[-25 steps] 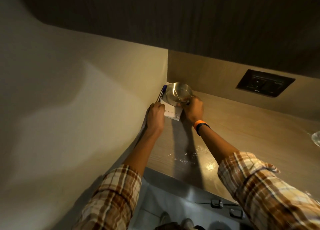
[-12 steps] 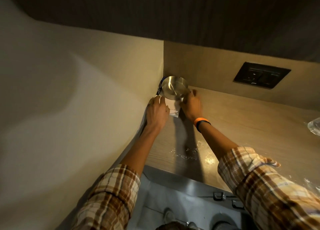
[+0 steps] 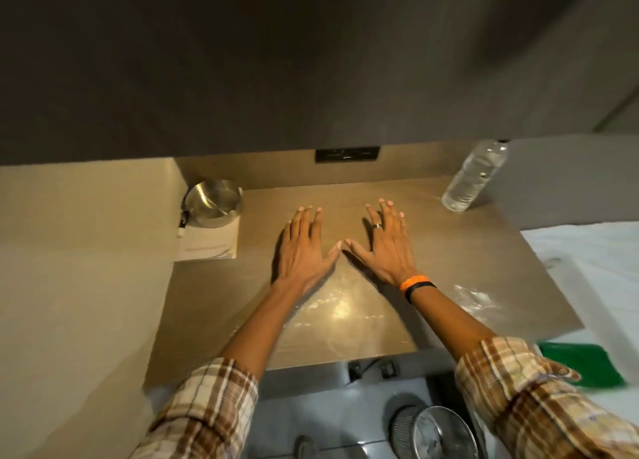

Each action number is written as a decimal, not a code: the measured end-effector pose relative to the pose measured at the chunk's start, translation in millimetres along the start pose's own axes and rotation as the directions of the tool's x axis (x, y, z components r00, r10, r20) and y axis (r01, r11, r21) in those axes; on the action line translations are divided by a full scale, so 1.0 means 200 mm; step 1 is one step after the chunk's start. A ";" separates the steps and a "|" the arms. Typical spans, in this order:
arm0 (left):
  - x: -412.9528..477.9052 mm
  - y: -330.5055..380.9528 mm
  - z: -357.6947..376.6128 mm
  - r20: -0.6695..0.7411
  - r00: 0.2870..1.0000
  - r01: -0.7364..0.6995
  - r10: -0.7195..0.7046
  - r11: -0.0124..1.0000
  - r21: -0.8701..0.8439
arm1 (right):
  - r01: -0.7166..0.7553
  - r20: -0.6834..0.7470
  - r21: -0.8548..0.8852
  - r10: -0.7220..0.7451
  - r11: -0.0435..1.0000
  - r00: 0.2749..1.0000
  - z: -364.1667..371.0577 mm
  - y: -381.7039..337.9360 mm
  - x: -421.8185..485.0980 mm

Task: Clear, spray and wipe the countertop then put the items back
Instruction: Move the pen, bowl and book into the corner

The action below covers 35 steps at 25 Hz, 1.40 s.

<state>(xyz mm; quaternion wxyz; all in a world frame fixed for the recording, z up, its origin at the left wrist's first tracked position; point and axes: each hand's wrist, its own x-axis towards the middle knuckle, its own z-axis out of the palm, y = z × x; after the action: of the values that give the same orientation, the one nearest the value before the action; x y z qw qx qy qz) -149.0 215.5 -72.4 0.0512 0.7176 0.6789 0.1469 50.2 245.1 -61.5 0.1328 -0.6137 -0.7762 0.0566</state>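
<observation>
Resting hands: left hand (image 3: 304, 251) and right hand (image 3: 383, 247) lie flat, palms down, on the middle of the countertop (image 3: 484, 268), fingers spread and holding nothing; the thumb tips meet or nearly meet.
Wrist and finger: orange and black bands (image 3: 416, 284) on the right wrist, a dark ring (image 3: 377, 226) on one right finger.
Sleeves: rolled plaid cloth (image 3: 204, 413) in brown and cream.
Countertop: matte wood-grain slab, tan, with wet shiny streaks (image 3: 339, 306) near its front edge (bright glare at the centre).
Back left corner: a round steel bowl (image 3: 212, 203), brushed and shiny, sits on the far end of a white rectangular notepad (image 3: 207, 242); a pen-like thing beside them against the wall is hard to make out.
Back right corner: a clear plastic bottle (image 3: 473, 178), ribbed, standing on the counter.
Back wall: dark socket plate (image 3: 347, 153), partly cut off by the dark cabinet (image 3: 311, 61) overhead.
Off the right edge: a green cloth (image 3: 584, 363), blurred, on a white surface.
Below the front edge: a round metal bin (image 3: 435, 431), partly hidden by the right sleeve.
</observation>
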 end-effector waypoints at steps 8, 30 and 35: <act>0.35 0.88 0.14 0.081 0.977 -0.169 0.196 0.951 -0.259 | -0.343 -0.142 0.370 0.417 0.863 0.898 -0.42 0.71 -0.02; 0.24 0.25 -0.26 -0.046 0.976 0.118 -0.211 0.703 -0.701 | -0.063 0.132 0.733 -0.051 0.677 0.990 -0.26 -0.15 0.36; 0.15 -0.22 -0.37 -0.054 0.943 0.214 -0.329 0.723 -0.657 | -0.063 0.170 0.751 -0.100 0.658 0.980 -0.09 -0.65 0.40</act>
<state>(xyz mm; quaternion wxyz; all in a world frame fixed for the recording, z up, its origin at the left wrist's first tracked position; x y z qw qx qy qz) -211.0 238.2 -10.1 0.2579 0.5338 0.6869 0.4204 -84.4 290.7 -0.9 0.2981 -0.4870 -0.6985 0.4314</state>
